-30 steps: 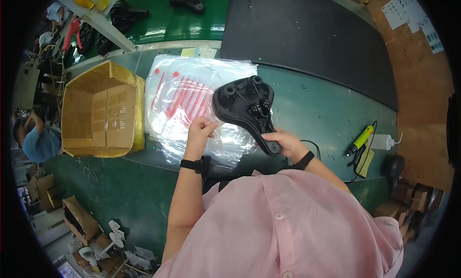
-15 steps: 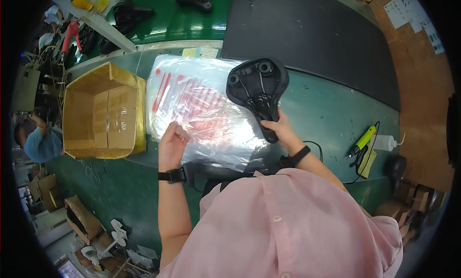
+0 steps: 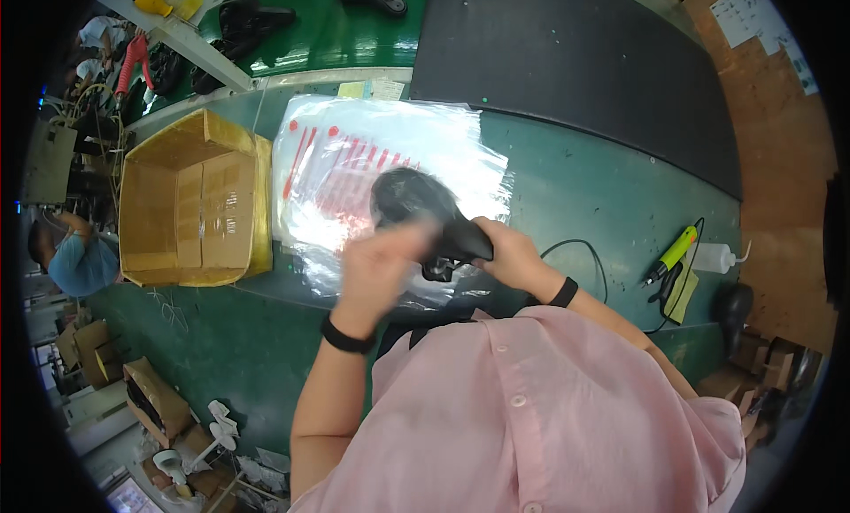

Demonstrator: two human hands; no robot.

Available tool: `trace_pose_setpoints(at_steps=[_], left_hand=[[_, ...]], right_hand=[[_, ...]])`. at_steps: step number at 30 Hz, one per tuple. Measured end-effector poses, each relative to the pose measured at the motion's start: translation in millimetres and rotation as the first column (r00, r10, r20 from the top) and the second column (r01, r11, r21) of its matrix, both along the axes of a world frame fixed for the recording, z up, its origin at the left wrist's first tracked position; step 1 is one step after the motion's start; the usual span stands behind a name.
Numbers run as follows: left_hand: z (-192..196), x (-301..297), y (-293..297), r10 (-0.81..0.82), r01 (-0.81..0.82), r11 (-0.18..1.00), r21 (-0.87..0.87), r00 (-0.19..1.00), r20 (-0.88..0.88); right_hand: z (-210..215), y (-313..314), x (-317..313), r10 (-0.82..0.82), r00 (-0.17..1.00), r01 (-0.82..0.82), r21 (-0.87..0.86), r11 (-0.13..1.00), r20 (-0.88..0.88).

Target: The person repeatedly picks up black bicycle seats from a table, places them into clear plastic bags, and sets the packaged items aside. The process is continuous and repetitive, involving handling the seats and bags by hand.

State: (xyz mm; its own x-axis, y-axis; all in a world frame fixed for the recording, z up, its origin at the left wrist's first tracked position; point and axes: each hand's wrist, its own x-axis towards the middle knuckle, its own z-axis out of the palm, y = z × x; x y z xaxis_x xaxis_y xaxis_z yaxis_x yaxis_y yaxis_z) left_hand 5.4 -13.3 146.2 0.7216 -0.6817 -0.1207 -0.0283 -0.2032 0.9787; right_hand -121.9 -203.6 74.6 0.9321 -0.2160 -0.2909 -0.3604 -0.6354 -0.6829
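Head view: right hand [image 3: 512,258] has its fingers closed around the narrow end of a black bicycle saddle [image 3: 423,214], held above the plastic bags [image 3: 372,159] mid-worktop; left hand [image 3: 382,263], blurred, touches the saddle, grip unclear; open cardboard box [image 3: 190,199] near the worktop's left edge shows only its bottom flaps.

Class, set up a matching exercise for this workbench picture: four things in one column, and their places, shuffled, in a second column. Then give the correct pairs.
Things:
1. black bicycle saddle
2. open brown cardboard box
3. yellow-green handheld tool
4. stack of clear plastic bags with red print

Places:
A. flat on the green bench, under the saddle
B. far right of the bench
C. in both hands
D. left of the bags

Pairs: 1-C, 2-D, 3-B, 4-A
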Motion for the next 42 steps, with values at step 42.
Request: trace_pose_setpoints(at_steps=[42], left_hand=[[-149, 208, 37, -0.147, -0.184, 0.692, 0.698, 0.911, 0.385]], right_hand=[[-25, -212, 371, -0.174, 0.974, 0.113, 0.978, -0.176, -0.143]])
